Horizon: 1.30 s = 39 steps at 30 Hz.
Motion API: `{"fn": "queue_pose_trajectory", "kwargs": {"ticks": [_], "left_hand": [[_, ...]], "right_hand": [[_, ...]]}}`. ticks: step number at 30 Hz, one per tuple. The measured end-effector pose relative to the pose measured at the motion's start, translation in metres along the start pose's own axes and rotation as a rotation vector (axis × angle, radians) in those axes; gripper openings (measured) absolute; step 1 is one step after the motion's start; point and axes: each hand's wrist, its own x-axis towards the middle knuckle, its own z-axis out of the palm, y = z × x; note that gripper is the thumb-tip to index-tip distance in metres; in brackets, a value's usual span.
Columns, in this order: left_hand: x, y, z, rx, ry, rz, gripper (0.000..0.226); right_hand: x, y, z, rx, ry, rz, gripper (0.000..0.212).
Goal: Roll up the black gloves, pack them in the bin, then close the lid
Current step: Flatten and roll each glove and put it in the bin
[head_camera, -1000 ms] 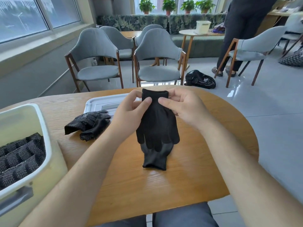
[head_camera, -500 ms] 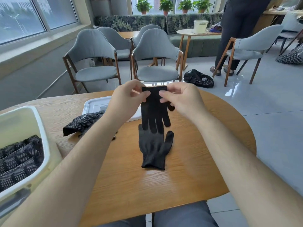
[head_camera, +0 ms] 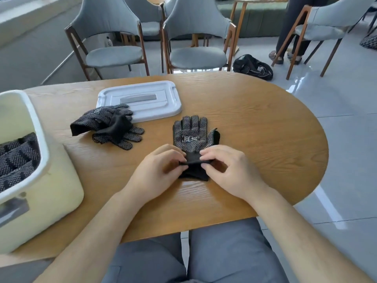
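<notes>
Head view — left hand [head_camera: 161, 170], right hand [head_camera: 228, 170] on glove [head_camera: 190, 135] cuff — inside table [head_camera: 265, 139] edge

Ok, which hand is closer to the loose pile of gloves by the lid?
Left. The left hand pinches the flat glove at its cuff, right of the pile; the right hand grips the same cuff, farther off.
</notes>
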Motion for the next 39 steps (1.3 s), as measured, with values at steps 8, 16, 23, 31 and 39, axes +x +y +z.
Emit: {"fn": "queue_pose_trajectory", "kwargs": {"ticks": [8, 16, 23, 31, 39], "left_hand": [[-0.009, 0.0, 0.0, 0.048, -0.046, 0.03, 0.011], [-0.013, -0.005, 0.001, 0.239, -0.06, 0.102, 0.025], [0.002, 0.002, 0.0, 0.184, -0.007, 0.081, 0.021], [0.048, 0.039, -0.036, -0.246, 0.194, -0.236, 0.015], [0.072, 0.054, -0.063, -0.741, 0.239, -0.245, 0.038]], "right_hand": [[-0.004, -0.005, -0.001, -0.06, -0.074, 0.028, 0.007], [-0.011, -0.006, -0.006, -0.205, -0.213, -0.047, 0.034], [-0.003, -0.007, -0.004, -0.256, -0.106, -0.107, 0.033], [0.05, -0.035, -0.034, -0.166, -0.034, -0.048, 0.041], [0.092, -0.061, -0.048, 0.316, 0.101, 0.109, 0.026]]}}
